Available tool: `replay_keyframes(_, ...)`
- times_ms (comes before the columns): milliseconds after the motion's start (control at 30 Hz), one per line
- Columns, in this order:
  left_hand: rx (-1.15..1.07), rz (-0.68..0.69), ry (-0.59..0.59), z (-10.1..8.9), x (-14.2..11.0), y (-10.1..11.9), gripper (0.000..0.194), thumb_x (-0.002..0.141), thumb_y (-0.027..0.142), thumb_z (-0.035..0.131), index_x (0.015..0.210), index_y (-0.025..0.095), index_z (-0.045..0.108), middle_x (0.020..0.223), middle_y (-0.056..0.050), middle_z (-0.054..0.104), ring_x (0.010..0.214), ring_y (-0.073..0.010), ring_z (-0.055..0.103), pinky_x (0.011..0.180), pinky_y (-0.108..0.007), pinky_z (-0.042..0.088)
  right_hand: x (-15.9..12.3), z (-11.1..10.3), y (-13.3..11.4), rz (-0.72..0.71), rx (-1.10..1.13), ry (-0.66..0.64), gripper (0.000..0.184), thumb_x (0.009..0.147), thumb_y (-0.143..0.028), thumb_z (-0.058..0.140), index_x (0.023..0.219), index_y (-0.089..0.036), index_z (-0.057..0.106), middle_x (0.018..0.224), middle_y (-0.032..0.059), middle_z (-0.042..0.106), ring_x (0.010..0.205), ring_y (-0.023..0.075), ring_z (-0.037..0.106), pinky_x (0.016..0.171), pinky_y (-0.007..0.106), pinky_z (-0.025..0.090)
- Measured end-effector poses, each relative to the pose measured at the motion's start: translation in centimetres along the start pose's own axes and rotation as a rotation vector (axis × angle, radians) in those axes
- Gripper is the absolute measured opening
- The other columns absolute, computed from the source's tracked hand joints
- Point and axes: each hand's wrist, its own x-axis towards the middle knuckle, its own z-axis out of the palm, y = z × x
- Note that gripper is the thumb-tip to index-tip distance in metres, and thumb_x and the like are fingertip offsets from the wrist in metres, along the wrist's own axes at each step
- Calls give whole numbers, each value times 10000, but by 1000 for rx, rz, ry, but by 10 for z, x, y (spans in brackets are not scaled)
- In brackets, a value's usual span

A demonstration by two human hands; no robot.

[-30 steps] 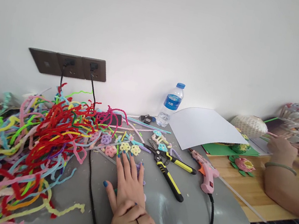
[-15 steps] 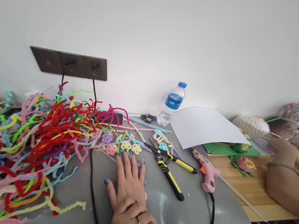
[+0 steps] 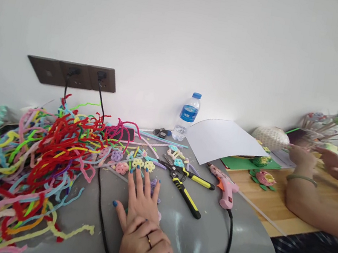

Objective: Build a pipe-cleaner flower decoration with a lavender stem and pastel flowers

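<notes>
My right hand (image 3: 143, 200) lies flat, palm down, on the grey table with its fingers spread. Its fingertips are close to two yellow pipe-cleaner flowers (image 3: 148, 166), and part of a purple piece (image 3: 153, 184) shows beneath the fingers. Across the back of that hand and its wrist, my left hand (image 3: 144, 247) is closed, a ring on one finger. Right of my hands are yellow-and-black pliers (image 3: 186, 196), jaws apart, and a pink glue gun (image 3: 226, 190). A pink pipe-cleaner flower (image 3: 122, 168) and a purple one (image 3: 116, 155) lie left of the fingertips.
A big tangle of pipe cleaners (image 3: 53, 159) covers the left side. A water bottle (image 3: 188, 114) stands by the wall beside white paper (image 3: 222, 137). Black cords (image 3: 100, 205) cross the table. At right, a co-worker's arms (image 3: 309, 197) reach over a wooden table.
The view has turned slightly right, so things appear shifted left. My hands keep the same pose. The co-worker's farther hand has changed position and shows more clearly.
</notes>
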Motion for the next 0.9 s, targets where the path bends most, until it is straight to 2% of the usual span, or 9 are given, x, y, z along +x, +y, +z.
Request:
replay_keyframes(100, -33, -13, -56, -4, 0, 1, 187, 776, 112, 431, 692, 229, 550, 623, 49, 687, 586, -156, 558, 713, -348, 335, 1, -2, -1, 13, 6, -3, 768, 953, -393, 553, 1640, -177, 288, 1705, 137, 235, 1559, 434, 215, 1172, 767, 230)
replay_keyframes(267, -34, 40, -171, -14, 4, 2, 197, 806, 86, 478, 737, 232, 591, 685, 60, 715, 665, -153, 607, 793, -346, 375, 1, -5, -2, 50, -9, 3, 735, 960, -280, 527, 1645, -203, 270, 1712, 110, 232, 1570, 384, 215, 1194, 727, 242)
replay_keyframes(500, -107, 83, -289, -26, 7, 3, 182, 949, 196, 500, 877, 239, 661, 828, 47, 758, 787, -153, 657, 833, -338, 417, -2, -12, -3, 67, 73, 32, 711, 954, -283, 539, 1625, -194, 322, 1706, 133, 261, 1565, 385, 228, 1203, 716, 223)
replay_keyframes(600, -176, 154, -299, -35, 8, 8, 238, 1021, 220, 446, 929, 248, 664, 868, 58, 779, 828, -132, 688, 890, -311, 440, -6, -19, 5, 79, 289, 157, 551, 1014, -301, 399, 1557, -216, 439, 1662, 116, 378, 1544, 338, 304, 1218, 682, 219)
replay_keyframes(700, -258, 198, -370, -49, 9, 10, 217, 1039, 168, 451, 1034, 243, 655, 886, 45, 794, 895, -117, 709, 927, -270, 476, -13, -31, 22, 112, 636, 375, 511, 1063, -327, 233, 1467, -219, 526, 1558, 108, 525, 1475, 243, 439, 1216, 502, 339)
replay_keyframes(733, -275, 184, -364, -54, 9, 9, 201, 1043, 179, 460, 1061, 238, 651, 877, 27, 792, 887, -124, 704, 902, -268, 497, -14, -36, 29, 138, 729, 438, 510, 1066, -345, 231, 1452, -211, 537, 1523, 112, 558, 1450, 232, 471, 1195, 451, 376)
replay_keyframes(800, -289, 177, -247, -64, 7, 5, 249, 1038, 138, 409, 1049, 233, 639, 807, 15, 765, 800, -134, 678, 846, -274, 523, -16, -47, 42, 193, 834, 524, 479, 1044, -356, 294, 1377, -195, 598, 1436, 121, 628, 1387, 247, 530, 1158, 426, 413)
replay_keyframes(900, -287, 105, -297, -77, 4, -8, 263, 955, 58, 441, 1076, 214, 616, 852, -29, 742, 827, -164, 668, 833, -304, 550, -15, -60, 60, 270, 915, 541, 425, 988, -343, 381, 1266, -182, 658, 1341, 132, 685, 1248, 272, 616, 1080, 432, 464)
